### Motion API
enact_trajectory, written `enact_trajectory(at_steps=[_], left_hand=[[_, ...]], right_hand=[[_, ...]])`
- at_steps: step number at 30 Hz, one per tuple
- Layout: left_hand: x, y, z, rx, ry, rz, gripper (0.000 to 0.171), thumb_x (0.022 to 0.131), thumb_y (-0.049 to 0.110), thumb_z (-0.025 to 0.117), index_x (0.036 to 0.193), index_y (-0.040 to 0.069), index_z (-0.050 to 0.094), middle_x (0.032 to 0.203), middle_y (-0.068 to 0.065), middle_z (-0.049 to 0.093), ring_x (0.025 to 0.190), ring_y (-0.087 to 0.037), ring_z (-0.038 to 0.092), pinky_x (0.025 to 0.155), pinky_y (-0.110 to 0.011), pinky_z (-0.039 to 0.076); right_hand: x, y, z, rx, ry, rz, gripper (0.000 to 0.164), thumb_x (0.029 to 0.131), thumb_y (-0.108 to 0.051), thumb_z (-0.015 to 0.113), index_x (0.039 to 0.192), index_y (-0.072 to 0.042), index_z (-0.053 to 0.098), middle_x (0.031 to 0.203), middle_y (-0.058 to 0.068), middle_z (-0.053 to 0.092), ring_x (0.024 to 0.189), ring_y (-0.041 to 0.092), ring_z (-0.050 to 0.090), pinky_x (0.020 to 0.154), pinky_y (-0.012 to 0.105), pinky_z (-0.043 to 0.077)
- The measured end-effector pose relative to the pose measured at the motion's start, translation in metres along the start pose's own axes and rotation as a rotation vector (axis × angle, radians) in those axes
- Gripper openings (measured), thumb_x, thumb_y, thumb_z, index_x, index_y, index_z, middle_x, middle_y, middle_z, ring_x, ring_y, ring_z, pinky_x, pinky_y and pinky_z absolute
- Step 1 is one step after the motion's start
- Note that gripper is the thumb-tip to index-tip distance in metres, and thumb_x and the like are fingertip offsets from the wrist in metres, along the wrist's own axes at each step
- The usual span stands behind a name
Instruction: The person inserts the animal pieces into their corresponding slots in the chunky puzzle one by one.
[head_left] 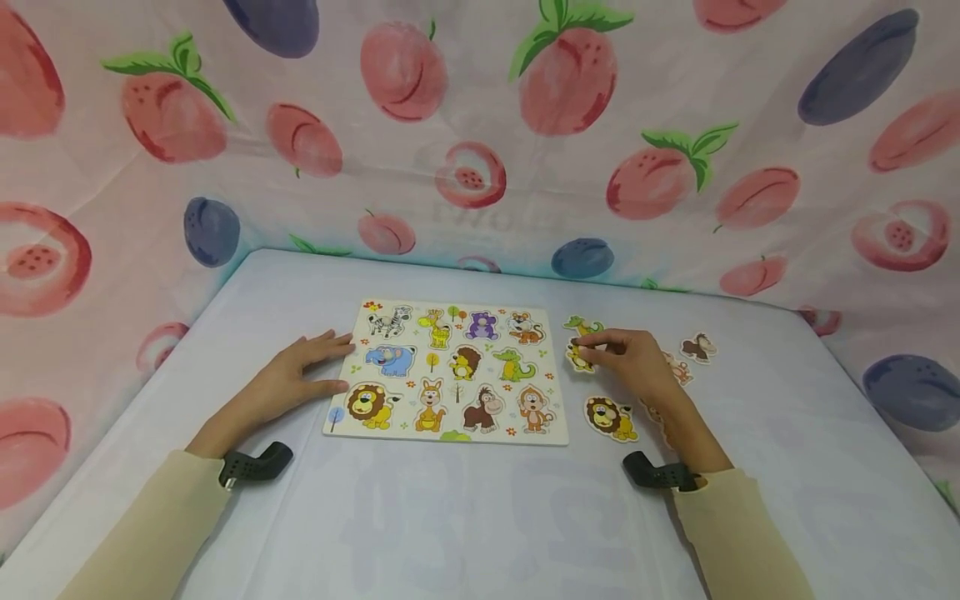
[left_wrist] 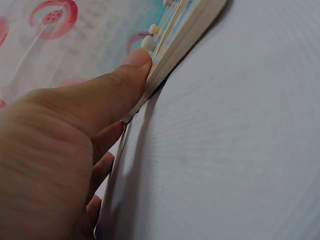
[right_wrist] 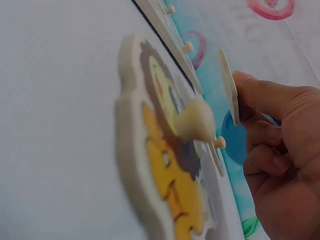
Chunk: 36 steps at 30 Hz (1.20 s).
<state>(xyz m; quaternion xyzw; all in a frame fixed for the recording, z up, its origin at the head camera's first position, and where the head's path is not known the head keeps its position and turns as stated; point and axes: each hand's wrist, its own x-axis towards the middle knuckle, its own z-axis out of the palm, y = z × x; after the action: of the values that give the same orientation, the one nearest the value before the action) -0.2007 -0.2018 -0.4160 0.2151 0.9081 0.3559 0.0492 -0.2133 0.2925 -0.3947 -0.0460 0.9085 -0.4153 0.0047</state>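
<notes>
Mostly, a pale, smooth counter (head_left: 420,533) fills the lower part of the head view, with faint greyish shapes showing across its near half. Behind it and up both sides hangs a pink cloth (head_left: 540,179), printed with red peaches, green leaves and dark blue fruit; soft creases run through it, and a bluish tint lines the foot of the back wall where it meets the counter.

Near the middle of this surface lies a flat board (head_left: 432,377) of animal pictures, and small knobs rise from it in both wrist views. At its left edge rests the left hand (head_left: 288,379), fingers spread, the thumb apart from the rest and touching the rim. Off the board's right side, the right hand (head_left: 633,367) pinches the hedgehog piece (head_left: 579,358) between thumb and finger, its other fingers curled in.

Just beyond that piece is the crocodile piece (head_left: 583,324). Nearer the person, flat on the counter, sits the lion piece (head_left: 611,419), its round knob large in the right wrist view. Farther right lie the gorilla piece (head_left: 699,348) and the monkey piece (head_left: 679,370), the latter partly covered by the hand. Another piece, mostly hidden behind the right wrist, cannot be made out. Beige sleeves (head_left: 153,517) and black wrist mounts (head_left: 258,464) show on both arms.
</notes>
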Motion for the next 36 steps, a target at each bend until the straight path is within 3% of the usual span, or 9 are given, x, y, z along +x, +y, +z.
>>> enact_trajectory(at_steps=[11,19,28,36], left_hand=[[0.0,0.0,0.001,0.007,0.001,0.016,0.065,0.085,0.034,0.072,0.137,0.003,0.051,0.148,-0.01,0.04,0.142,-0.034,0.02,0.116,-0.051,0.004],[0.001,-0.001,0.001,0.007,0.002,0.015,0.065,0.084,0.035,0.073,0.137,0.003,0.051,0.148,-0.011,0.04,0.142,-0.034,0.02,0.116,-0.05,0.004],[-0.002,0.001,0.001,-0.013,-0.007,-0.026,0.066,0.084,0.036,0.073,0.138,0.004,0.05,0.151,-0.01,0.036,0.143,-0.034,0.016,0.115,-0.054,0.003],[-0.001,0.002,0.001,-0.004,-0.004,-0.009,0.066,0.084,0.036,0.072,0.138,0.004,0.05,0.15,-0.011,0.037,0.143,-0.035,0.017,0.115,-0.054,0.004]], right_hand=[[0.007,-0.022,0.006,0.043,-0.018,-0.075,0.029,0.082,-0.04,0.074,0.105,-0.022,0.075,0.101,-0.002,0.069,0.078,0.023,0.054,0.059,0.028,0.04],[0.014,-0.037,0.019,0.08,-0.025,-0.158,0.025,0.083,-0.036,0.074,0.103,-0.021,0.076,0.092,0.0,0.071,0.066,0.022,0.046,0.053,0.028,0.034],[0.021,-0.053,0.036,0.116,-0.041,-0.167,0.02,0.083,-0.033,0.075,0.101,-0.022,0.076,0.094,-0.005,0.07,0.065,0.023,0.045,0.055,0.029,0.038],[0.022,-0.064,0.05,0.18,-0.057,-0.178,0.019,0.084,-0.031,0.075,0.101,-0.021,0.076,0.1,-0.004,0.071,0.074,0.026,0.055,0.06,0.028,0.042]])
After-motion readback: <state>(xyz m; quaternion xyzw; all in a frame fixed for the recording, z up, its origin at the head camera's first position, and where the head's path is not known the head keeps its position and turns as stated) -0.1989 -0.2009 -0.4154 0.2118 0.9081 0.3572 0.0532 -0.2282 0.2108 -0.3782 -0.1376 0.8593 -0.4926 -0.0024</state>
